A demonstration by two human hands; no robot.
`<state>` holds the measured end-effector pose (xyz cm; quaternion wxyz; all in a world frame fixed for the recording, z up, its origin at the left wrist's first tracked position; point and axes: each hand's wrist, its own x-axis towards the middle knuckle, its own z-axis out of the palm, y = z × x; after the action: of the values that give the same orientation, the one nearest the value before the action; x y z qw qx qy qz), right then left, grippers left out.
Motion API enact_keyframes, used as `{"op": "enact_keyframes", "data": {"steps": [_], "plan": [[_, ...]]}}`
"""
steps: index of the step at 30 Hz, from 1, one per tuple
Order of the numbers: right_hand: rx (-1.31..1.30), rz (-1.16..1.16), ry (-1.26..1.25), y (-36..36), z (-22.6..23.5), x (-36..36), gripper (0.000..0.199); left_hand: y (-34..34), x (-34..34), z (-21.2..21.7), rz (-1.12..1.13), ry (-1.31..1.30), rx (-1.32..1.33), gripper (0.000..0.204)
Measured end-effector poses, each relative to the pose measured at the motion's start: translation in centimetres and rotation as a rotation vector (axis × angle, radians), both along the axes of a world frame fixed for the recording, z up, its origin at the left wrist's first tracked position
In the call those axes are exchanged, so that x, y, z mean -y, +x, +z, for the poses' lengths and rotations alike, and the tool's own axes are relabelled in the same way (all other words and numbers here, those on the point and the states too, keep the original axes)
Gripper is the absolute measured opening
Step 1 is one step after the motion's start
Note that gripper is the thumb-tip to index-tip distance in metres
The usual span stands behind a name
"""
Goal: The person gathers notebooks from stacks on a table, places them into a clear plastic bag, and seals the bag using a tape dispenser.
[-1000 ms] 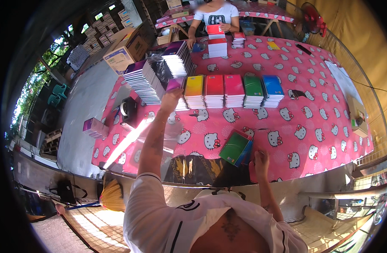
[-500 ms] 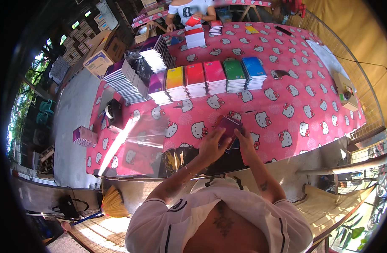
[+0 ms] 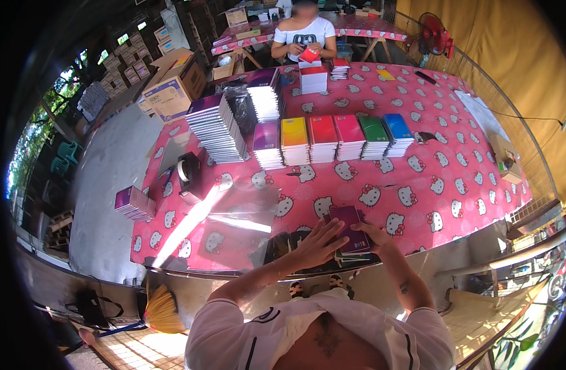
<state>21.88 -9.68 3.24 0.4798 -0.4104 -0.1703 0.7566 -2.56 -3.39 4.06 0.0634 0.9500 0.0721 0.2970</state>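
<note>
A purple notebook [image 3: 349, 223] lies at the near edge of the table, on top of other notebooks whose green and white edges [image 3: 352, 256] peek out below. My left hand [image 3: 323, 242] rests flat along its left side, fingers stretched out and spread. My right hand [image 3: 374, 237] grips its right edge with the thumb on top; the fingers beneath are hidden. Beyond my hands stands a row of notebook stacks: purple [image 3: 267, 137], yellow [image 3: 294, 131], red [image 3: 323, 131], pink [image 3: 349, 129], green [image 3: 373, 131] and blue [image 3: 397, 127].
Tall notebook stacks [image 3: 216, 126] stand at the back left, near a cardboard box [image 3: 175, 89]. A black tape dispenser [image 3: 189, 179], clear plastic sheet [image 3: 239, 219] and small purple stack [image 3: 135, 202] lie left. Across the table, a person [image 3: 304, 37] holds a red notebook [image 3: 309, 55].
The view has tilted up, showing more of the far side. The purple notebook has turned more upright and squarer to me, and my left fingers have spread along its side.
</note>
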Motion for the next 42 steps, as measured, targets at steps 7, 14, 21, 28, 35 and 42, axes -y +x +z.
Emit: {"op": "enact_keyframes", "data": {"steps": [7,14,21,28,35,42], "plan": [[0.439,-0.334,0.804,-6.2,1.8,2.0,0.104,-0.9,-1.9,-2.4,-0.094,-1.365,0.296,0.090],[0.664,-0.542,0.661,-9.9,-3.8,0.9,0.098,0.6,-2.4,-5.4,-0.107,-1.234,0.373,0.085],[0.696,-0.549,0.665,-9.6,-3.0,0.3,0.086,1.5,-3.1,-6.3,-0.061,-1.225,0.245,0.088],[0.761,-0.402,0.649,-7.3,-5.3,0.9,0.078,-0.7,-4.4,0.1,0.064,-0.679,-0.078,0.108],[0.919,-0.371,0.618,-6.2,-7.8,0.5,0.072,3.1,1.4,4.0,0.152,-0.080,-0.204,0.113],[1.002,-0.302,0.670,-6.4,-6.7,0.2,0.072,3.1,-2.1,5.5,0.167,-0.104,-0.495,0.094]]}}
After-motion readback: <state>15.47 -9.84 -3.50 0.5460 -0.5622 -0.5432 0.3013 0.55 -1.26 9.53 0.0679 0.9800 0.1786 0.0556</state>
